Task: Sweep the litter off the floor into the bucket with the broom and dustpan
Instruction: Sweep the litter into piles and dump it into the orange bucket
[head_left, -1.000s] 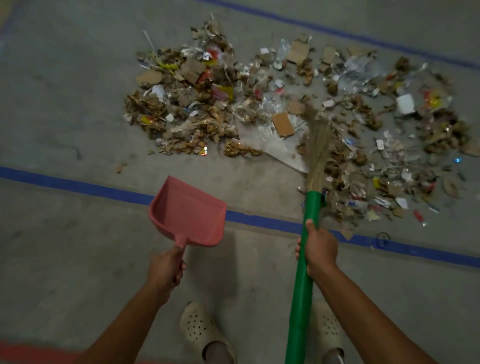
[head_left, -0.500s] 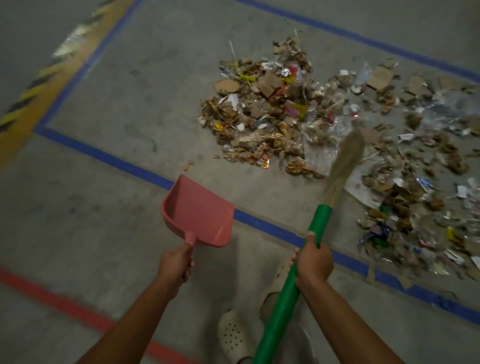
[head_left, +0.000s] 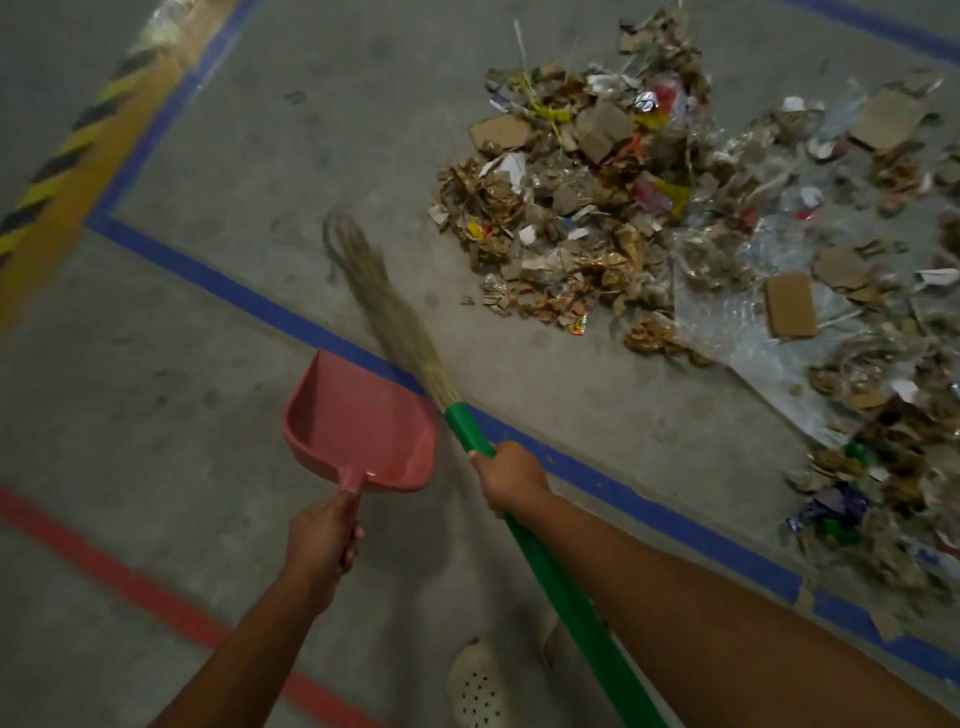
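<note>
My left hand (head_left: 324, 535) grips the handle of a pink dustpan (head_left: 358, 421), held above the floor with its mouth facing away from me. My right hand (head_left: 511, 480) is closed on the green handle of a broom (head_left: 566, 597). The broom's straw bristles (head_left: 379, 296) slant up and to the left over bare concrete, left of the litter and apart from it. The litter (head_left: 597, 208), torn cardboard, wrappers and clear plastic film, spreads across the upper right and down the right edge. No bucket is in view.
A blue tape line (head_left: 218, 270) crosses the grey concrete floor diagonally between me and the litter. A red line (head_left: 119, 577) runs at lower left, and a yellow-black hazard stripe (head_left: 67, 150) lies at the far left. My pale perforated shoe (head_left: 478, 691) shows at the bottom.
The broom head has swung left out of the litter onto bare floor beside the dustpan. The view has shifted left, so the litter now sits at the right.
</note>
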